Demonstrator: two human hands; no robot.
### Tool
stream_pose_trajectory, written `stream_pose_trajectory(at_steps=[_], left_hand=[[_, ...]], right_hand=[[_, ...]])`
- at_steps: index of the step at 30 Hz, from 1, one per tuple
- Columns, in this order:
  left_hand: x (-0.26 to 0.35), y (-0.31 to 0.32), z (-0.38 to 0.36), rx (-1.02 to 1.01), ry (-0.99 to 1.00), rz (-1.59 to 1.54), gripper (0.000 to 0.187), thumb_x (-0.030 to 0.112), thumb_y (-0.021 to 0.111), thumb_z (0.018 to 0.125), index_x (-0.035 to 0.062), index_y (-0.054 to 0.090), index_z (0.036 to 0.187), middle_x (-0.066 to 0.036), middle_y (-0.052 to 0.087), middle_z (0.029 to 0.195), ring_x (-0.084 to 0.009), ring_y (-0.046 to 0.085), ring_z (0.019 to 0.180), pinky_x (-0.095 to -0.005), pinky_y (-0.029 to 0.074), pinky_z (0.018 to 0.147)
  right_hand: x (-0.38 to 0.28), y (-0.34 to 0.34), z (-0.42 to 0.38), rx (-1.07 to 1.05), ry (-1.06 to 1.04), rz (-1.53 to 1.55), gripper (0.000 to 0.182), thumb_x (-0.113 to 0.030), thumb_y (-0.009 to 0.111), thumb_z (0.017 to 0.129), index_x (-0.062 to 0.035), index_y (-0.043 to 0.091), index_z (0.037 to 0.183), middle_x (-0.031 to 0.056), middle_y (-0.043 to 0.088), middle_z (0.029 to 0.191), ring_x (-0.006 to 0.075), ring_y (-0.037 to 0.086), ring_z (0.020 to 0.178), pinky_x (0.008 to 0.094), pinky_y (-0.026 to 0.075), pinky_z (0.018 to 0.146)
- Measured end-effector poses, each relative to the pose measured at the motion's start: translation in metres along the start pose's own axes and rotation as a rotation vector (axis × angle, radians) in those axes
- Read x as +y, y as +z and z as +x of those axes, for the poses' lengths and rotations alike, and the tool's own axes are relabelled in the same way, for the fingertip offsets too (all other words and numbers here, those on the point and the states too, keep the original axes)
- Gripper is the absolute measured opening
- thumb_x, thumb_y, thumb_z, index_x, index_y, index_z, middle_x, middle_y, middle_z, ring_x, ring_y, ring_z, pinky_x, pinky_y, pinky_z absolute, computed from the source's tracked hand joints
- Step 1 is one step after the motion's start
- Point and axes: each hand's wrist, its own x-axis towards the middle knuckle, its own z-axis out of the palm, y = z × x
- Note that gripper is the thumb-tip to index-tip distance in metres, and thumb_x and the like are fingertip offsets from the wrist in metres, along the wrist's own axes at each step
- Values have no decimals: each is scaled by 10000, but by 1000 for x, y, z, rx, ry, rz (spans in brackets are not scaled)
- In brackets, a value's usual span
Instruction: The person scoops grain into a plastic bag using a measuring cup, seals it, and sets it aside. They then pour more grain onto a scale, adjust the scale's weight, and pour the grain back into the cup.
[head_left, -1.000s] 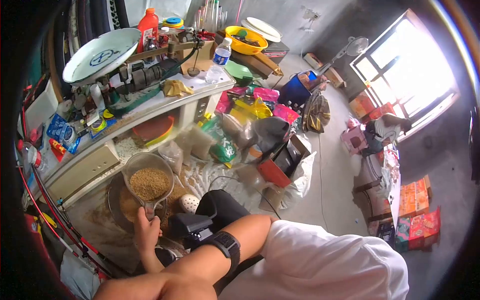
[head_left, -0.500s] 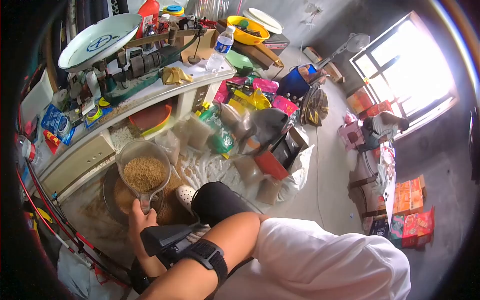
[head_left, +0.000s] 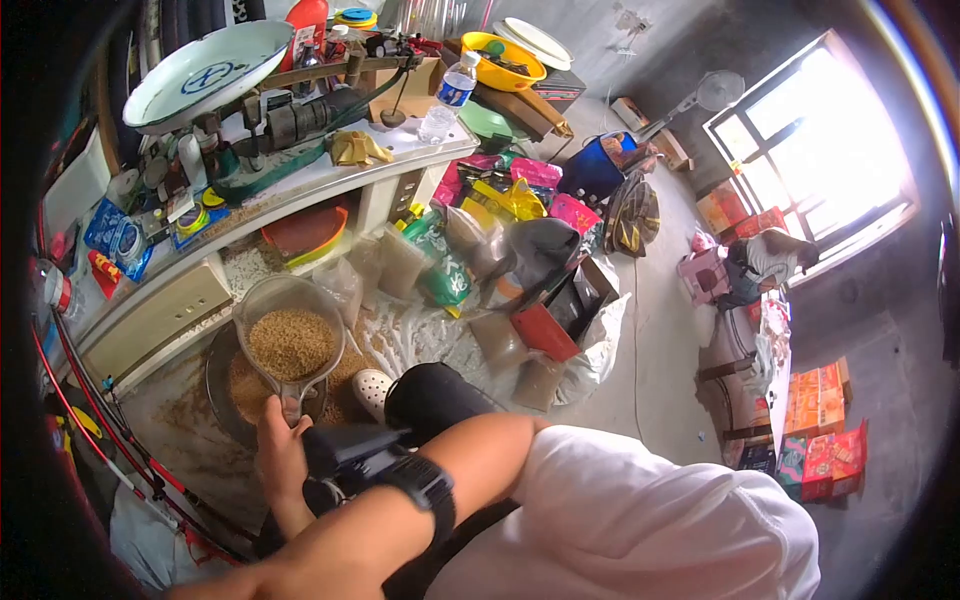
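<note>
Scoop: a clear plastic scoop (head_left: 290, 335) heaped with brown grain (head_left: 292, 343), held level, its bowl pointing away from the person and its handle running down toward them.
Where it is: just above a dark round basin (head_left: 222, 392) that also holds brown grain, low on the floor in front of the shelf unit.
Gripping hand: one hand (head_left: 281, 445) is clenched around the scoop's short handle, directly below the bowl; the fingers wrap the handle, and the bowl sits just beyond the knuckles. Which of the person's hands this is cannot be told from the view.
Forearm: an arm wearing a black strap with a small black device (head_left: 372, 462) crosses the bottom of the view, just right of the gripping hand; its hand is hidden, so its state cannot be told.
Foot: a white perforated shoe (head_left: 372, 391) sits just right of the basin, below a black trouser leg (head_left: 433, 398).
Spill: pale grains lie scattered over the floor (head_left: 420, 335) to the right of the scoop.
Bags: clear bags of grain (head_left: 497, 338) stand near the spill.
Shelf: a white shelf unit (head_left: 330, 185) rises behind the scoop, with a balance scale and its white pan (head_left: 205, 72) on top.
Bottle: a water bottle (head_left: 447, 100) stands at the shelf's right end.
</note>
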Motion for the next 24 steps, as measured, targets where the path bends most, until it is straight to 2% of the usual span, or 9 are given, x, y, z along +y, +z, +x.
stream_pose_trajectory(at_steps=[2, 3, 4, 7, 8, 10, 13, 20, 24], left_hand=[[29, -14, 10, -310, -592, -228, 318, 122, 584, 783, -1, 482, 1058, -155, 583, 862, -254, 611, 726, -402, 491, 673], [49, -23, 7, -275, -457, -208, 342, 155, 589, 821, -1, 466, 1098, -139, 582, 822, -196, 606, 628, -340, 495, 573], [-67, 23, -5, 27, 326, 298, 305, 174, 593, 852, 0, 480, 1075, -93, 564, 759, -139, 554, 513, -281, 457, 470], [19, -15, 8, -288, -253, -717, 159, 69, 602, 801, 11, 507, 914, -126, 625, 838, -241, 630, 748, -378, 475, 611], [34, -13, 9, -114, 31, -55, 213, 91, 626, 774, -8, 506, 920, -181, 609, 876, -320, 623, 819, -390, 477, 668], [41, -11, 14, -217, -279, -307, 295, 101, 625, 760, -30, 507, 997, -243, 602, 958, -396, 596, 928, -421, 472, 770], [43, -3, 15, -154, -99, -197, 281, 29, 559, 804, -20, 478, 1069, -104, 588, 806, -151, 560, 521, -289, 452, 454], [68, 13, 25, -93, 26, -218, 295, 74, 571, 808, -42, 489, 1067, -181, 623, 887, -270, 638, 729, -362, 498, 627], [82, 23, 31, -111, 39, -301, 350, 110, 594, 791, -45, 476, 1083, -241, 598, 985, -388, 586, 951, -425, 454, 813]], right_hand=[[-7, -31, -18, 121, 121, -602, 326, -129, 615, 648, -2, 580, 946, 82, 604, 897, 216, 578, 841, 327, 465, 741], [-15, -37, -39, 251, 113, -882, 298, -101, 599, 698, 0, 580, 977, 95, 612, 922, 208, 587, 871, 308, 455, 773], [-26, -36, -58, 375, 104, -1140, 271, -73, 583, 748, 1, 580, 1008, 108, 620, 947, 199, 596, 900, 289, 445, 805], [-60, -50, -104, 615, 558, -1516, 223, -6, 566, 765, 18, 591, 985, 153, 631, 870, 253, 627, 840, 347, 483, 765], [-67, -53, -117, 650, 696, -1675, 224, -72, 607, 798, 9, 603, 1007, 151, 640, 904, 269, 624, 853, 335, 479, 771], [-82, -67, -150, 682, 985, -1693, 240, -205, 575, 858, -12, 626, 993, 159, 647, 915, 277, 632, 864, 367, 478, 761], [-102, -93, -181, 717, 1306, -1971, 377, -397, 539, 881, -45, 637, 973, 180, 638, 912, 348, 611, 868, 409, 479, 747], [-166, -98, -172, 720, 1706, -1640, 667, -553, 428, 912, 20, 514, 1242, 223, 529, 1253, 303, 503, 1172, 360, 380, 991], [-152, -127, -215, 940, 1310, -1282, 831, -662, 339, 886, 10, 354, 1375, 197, 410, 1383, 260, 381, 1289, 332, 275, 1077]])
